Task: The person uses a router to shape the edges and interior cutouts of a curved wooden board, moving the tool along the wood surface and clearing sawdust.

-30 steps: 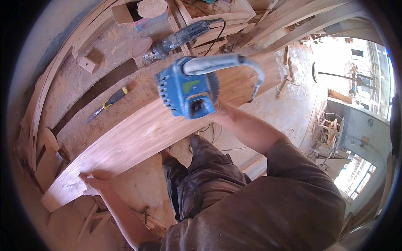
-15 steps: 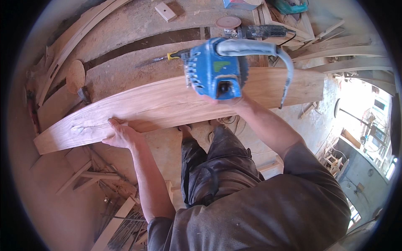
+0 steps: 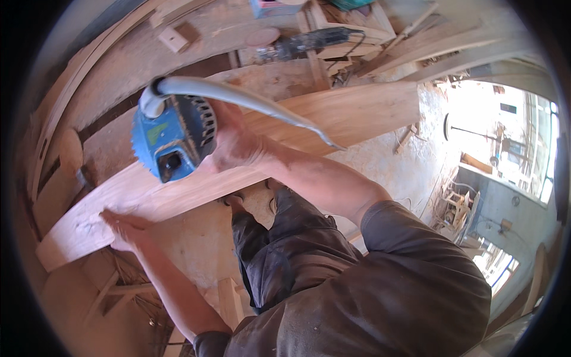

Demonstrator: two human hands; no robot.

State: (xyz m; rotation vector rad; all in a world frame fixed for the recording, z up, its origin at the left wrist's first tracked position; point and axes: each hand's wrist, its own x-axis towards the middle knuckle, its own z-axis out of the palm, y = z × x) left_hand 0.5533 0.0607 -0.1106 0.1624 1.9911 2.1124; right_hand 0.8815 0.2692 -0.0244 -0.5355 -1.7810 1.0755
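Note:
A long pale wooden plank [image 3: 363, 113] with tapering, curved edges lies slantwise in front of me. At its left end my left hand [image 3: 125, 231] grips the near edge, thumb on top and the other fingers partly hidden. My right hand [image 3: 235, 140] is closed around a blue handheld power tool [image 3: 163, 137] with vent slots and a grey cord. The tool is over the left half of the plank; its underside is hidden, so I cannot tell whether it touches the wood.
Beyond the plank is a dusty workbench [image 3: 238, 33] with a small wooden block [image 3: 173, 40] and a dark grinder-like tool [image 3: 315, 40]. Curved wooden pieces [image 3: 410, 53] lie at far right. A round wooden disc [image 3: 70, 152] stands at the left. Scrap wood [image 3: 128, 290] lies below the plank.
My right hand has swung the power tool leftward and turned it. My left hand appears lower and further left, as the view has also shifted and tilted.

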